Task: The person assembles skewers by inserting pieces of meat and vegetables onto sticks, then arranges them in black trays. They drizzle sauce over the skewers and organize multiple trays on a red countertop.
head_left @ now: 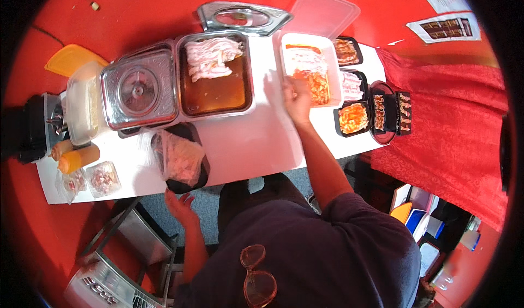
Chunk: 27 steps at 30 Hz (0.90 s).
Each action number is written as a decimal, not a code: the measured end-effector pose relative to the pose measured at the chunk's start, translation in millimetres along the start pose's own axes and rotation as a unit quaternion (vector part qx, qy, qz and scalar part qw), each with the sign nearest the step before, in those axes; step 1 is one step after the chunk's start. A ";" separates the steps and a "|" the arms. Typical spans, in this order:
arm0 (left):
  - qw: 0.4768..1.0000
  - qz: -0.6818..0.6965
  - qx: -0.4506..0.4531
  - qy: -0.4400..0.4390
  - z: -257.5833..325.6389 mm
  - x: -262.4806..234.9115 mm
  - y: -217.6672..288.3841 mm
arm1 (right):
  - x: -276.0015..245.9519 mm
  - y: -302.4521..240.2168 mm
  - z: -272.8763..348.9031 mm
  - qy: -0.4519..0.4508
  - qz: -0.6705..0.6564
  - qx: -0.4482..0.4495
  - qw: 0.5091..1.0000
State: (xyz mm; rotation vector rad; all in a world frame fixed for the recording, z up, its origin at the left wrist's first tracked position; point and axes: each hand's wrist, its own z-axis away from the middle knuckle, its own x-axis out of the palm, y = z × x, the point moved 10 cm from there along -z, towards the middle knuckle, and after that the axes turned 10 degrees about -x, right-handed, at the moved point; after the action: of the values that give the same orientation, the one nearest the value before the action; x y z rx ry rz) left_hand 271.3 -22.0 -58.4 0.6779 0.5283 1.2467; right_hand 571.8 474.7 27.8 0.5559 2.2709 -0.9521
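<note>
Right hand point(297, 98) reaches forward over the white table point(256, 144) to the near-left corner of a white rectangular plastic tub point(310, 70); fingers curled down at the tub's rim, and whether they pinch anything cannot be told. The tub holds pale folded strips at the back and orange, sauce-coated pieces nearer the hand. Its clear, soft-cornered lid point(325, 13) lies just behind it on the red floor.

Left hand point(183, 207) hangs below the table's near edge, palm up, fingers loosely spread and holding nothing. Just above it, a black oval tray point(183, 160) wrapped in wrinkled clear film overhangs the edge.

Left of the tub stands a square metal pan point(215, 76), shiny rim, brown liquid inside with pale layered strips at the back. Its embossed metal lid point(243, 17) lies behind it. Beside it, touching, is a second pan with its lid on point(139, 89), round knob in the middle.

Right of the tub: small black trays point(353, 117) of orange and brown food. Two orange squeeze bottles point(76, 156) lie at the table's left end.
</note>
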 end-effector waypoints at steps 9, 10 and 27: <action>0.675 -0.453 0.526 -0.251 163.7 303.1 91.0 | -100.7 212.8 13.7 -0.103 0.137 0.218 0.961; 0.698 -0.446 0.500 -0.253 158.8 354.0 87.9 | -98.3 210.6 13.1 -0.085 0.100 0.210 0.969; 0.473 -0.481 0.656 -0.340 214.2 678.7 19.2 | -65.2 177.5 21.3 -0.066 -0.086 0.189 0.976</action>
State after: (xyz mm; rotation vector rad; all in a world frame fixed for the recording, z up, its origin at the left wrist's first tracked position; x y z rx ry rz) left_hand 574.2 601.5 104.1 1.6942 0.9337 -0.8330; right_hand 729.7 565.7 -27.1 0.4420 2.0534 -1.4797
